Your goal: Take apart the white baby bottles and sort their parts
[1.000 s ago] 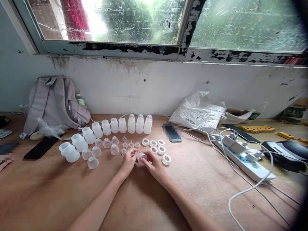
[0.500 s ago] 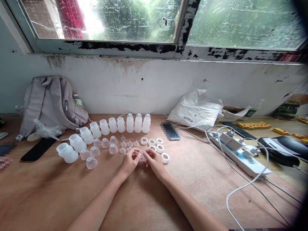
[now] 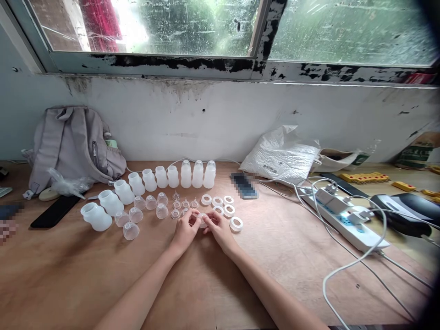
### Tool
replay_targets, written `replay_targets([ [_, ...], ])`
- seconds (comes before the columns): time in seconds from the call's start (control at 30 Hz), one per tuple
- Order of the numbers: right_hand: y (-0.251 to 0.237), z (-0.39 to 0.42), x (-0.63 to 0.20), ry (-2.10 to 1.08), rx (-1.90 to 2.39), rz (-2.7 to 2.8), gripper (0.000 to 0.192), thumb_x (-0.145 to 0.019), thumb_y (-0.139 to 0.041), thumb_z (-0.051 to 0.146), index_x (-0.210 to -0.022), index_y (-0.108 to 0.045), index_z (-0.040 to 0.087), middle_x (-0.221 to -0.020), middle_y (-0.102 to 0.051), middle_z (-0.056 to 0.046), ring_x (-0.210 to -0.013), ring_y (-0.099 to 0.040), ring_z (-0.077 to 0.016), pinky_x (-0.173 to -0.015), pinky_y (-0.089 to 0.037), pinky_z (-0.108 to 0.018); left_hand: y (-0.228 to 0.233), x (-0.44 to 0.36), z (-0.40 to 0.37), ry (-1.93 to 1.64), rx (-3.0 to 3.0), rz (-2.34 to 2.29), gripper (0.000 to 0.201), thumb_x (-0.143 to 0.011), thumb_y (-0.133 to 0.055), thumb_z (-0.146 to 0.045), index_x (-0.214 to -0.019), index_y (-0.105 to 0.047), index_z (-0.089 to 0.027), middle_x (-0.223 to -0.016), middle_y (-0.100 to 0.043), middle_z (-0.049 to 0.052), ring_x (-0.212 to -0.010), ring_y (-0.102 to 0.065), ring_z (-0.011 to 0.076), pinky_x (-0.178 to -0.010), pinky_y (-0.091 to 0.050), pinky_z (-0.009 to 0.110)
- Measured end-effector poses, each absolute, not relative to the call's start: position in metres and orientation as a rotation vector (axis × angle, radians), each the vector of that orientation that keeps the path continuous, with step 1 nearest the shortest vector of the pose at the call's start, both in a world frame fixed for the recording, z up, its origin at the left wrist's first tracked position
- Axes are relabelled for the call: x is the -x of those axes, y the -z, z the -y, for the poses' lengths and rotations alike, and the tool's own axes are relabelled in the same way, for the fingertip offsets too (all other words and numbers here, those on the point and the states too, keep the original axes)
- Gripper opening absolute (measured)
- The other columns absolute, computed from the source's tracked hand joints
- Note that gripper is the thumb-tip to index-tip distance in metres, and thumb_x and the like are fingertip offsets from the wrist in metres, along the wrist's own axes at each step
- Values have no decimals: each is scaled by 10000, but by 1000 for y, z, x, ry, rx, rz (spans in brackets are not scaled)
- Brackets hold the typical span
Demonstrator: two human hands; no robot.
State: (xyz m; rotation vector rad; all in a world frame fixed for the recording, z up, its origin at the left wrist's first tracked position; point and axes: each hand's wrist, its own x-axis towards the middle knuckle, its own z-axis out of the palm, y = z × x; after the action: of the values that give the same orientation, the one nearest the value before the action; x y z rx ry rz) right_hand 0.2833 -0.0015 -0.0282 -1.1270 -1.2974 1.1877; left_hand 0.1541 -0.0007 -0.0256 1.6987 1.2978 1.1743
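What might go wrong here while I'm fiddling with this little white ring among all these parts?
Both hands, left hand and right hand, pinch the white ring just in front of the small clear teats; a slip could scatter them. The loose ring beside the right hand could be knocked. The clear cups near the left forearm look easy to tip.

Makeshift workshop, plywood bench [image 3: 68,275], power strip [image 3: 347,220], peeling window frame [image 3: 206,64]
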Motion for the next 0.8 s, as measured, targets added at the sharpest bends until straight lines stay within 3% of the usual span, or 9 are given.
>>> replay_targets([
  [0.1,27,-1,-284,-1256,1048,1233,232,-703,-591,351,-850,-607,172,-830,-639,-47,-703,-611,-172,-654,-528,-309,25,-154,1,-1142,-1687,-1237,224,-753,-500,-269,-964,-530,-199,-835,-634,26,-688,-603,126,-624,-486,230],
  [0.2,24,-1,-285,-1263,1013,1228,221,-690,-606,314,-861,-636,177,-862,-655,-50,-769,-617,-191,-744,-514,-348,26,-155,1,-1143,-1716,-1244,230,-754,-496,-244,-978,-536,-206,-860,-637,28,-728,-610,132,-661,-496,240],
  [0.8,23,1,-286,-1168,1074,1369,262,-708,-589,256,-951,-648,178,-905,-676,-55,-818,-627,-211,-775,-495,-362,30,-155,-1,-1167,-1724,-1289,228,-741,-496,-207,-964,-542,-190,-823,-645,27,-674,-609,124,-647,-502,241],
])
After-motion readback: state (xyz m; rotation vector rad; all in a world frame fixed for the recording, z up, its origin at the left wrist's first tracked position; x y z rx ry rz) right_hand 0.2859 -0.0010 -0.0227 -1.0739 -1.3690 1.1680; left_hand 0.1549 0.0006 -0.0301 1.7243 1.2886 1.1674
